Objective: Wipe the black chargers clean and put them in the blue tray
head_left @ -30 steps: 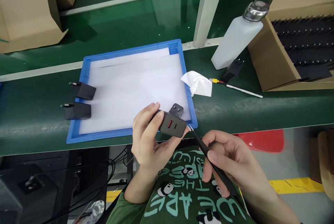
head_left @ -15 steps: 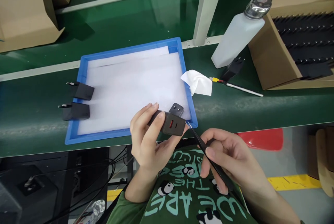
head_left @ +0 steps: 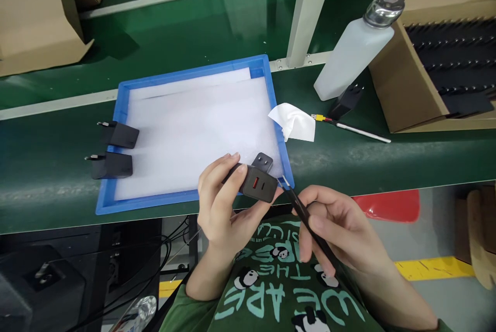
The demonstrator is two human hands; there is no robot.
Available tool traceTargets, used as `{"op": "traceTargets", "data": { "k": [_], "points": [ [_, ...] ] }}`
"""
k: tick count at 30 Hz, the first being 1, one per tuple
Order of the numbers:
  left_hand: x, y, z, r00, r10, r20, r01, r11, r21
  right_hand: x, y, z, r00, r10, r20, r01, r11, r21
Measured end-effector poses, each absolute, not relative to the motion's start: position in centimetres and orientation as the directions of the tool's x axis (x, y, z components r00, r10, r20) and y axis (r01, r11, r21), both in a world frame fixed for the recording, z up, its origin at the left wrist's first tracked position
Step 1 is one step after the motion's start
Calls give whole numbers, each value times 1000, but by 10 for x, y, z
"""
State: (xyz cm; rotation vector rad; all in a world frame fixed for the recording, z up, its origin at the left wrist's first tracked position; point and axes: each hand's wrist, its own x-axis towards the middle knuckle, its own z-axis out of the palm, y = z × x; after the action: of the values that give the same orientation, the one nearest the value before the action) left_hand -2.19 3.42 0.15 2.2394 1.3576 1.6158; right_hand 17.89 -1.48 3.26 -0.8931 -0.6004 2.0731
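My left hand [head_left: 225, 203] is closed around a black wall charger [head_left: 259, 184], its face with a red USB port and a slim second port turned up toward me. Beyond that face sticks out a small black two-hole piece [head_left: 263, 162]; whether it belongs to the charger I cannot tell. Black tweezers [head_left: 306, 213] are pinched in my right hand [head_left: 333, 223], their two tips apart beside the charger's right edge. Under and beyond the charger is a blue tray [head_left: 194, 72] lined with white foam sheets [head_left: 197, 130].
Two black chargers [head_left: 112, 165] rest on the tray's left rim. Right of the tray are a white cloth [head_left: 294, 122], a white bottle [head_left: 353, 58], another black charger [head_left: 346, 101], a thin white stick [head_left: 364, 132] and a carton [head_left: 411, 79] of black parts. A metal post [head_left: 310, 12] stands behind.
The charger and my left hand have shifted slightly right. The tweezers have turned a little, and their tips look wider apart at the charger's edge.
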Motion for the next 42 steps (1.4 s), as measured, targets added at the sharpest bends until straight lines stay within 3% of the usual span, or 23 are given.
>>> {"op": "traceTargets", "data": {
  "k": [5, 16, 18, 21, 24, 27, 32, 38, 42],
  "points": [
    [-23, 34, -2, 37, 713, 700, 593, -579, 559, 187, -19, 34, -422, 822, -382, -478, -560, -677],
    [-23, 36, 0, 53, 631, 774, 646, -613, 455, 181, -20, 33, -474, 761, -442, -406, -634, -658],
    [-23, 36, 1, 60, 638, 768, 670, -596, 443, 182, -20, 32, -435, 777, -455, -397, -620, -677],
    [-25, 35, 0, 57, 647, 760, 692, -574, 437, 188, -10, 26, -238, 848, -473, -371, -530, -763],
    [-27, 34, -1, 42, 648, 760, 695, -566, 444, 197, 15, 14, 21, 899, -438, -212, -424, -880],
    [-28, 33, -2, 29, 649, 760, 681, -570, 460, 210, 46, 5, 159, 909, -385, 93, -401, -911],
    [-30, 31, 0, 41, 669, 742, 661, -575, 482, 226, 82, 6, 138, 892, -431, 446, -444, -777],
    [-32, 32, 3, 57, 685, 726, 667, -567, 483, 236, 91, 28, 50, 864, -500, 587, -431, -685],
    [-35, 34, 3, 48, 695, 717, 665, -558, 496, 256, 74, 34, 47, 889, -456, 664, -369, -650]
  ]
}}
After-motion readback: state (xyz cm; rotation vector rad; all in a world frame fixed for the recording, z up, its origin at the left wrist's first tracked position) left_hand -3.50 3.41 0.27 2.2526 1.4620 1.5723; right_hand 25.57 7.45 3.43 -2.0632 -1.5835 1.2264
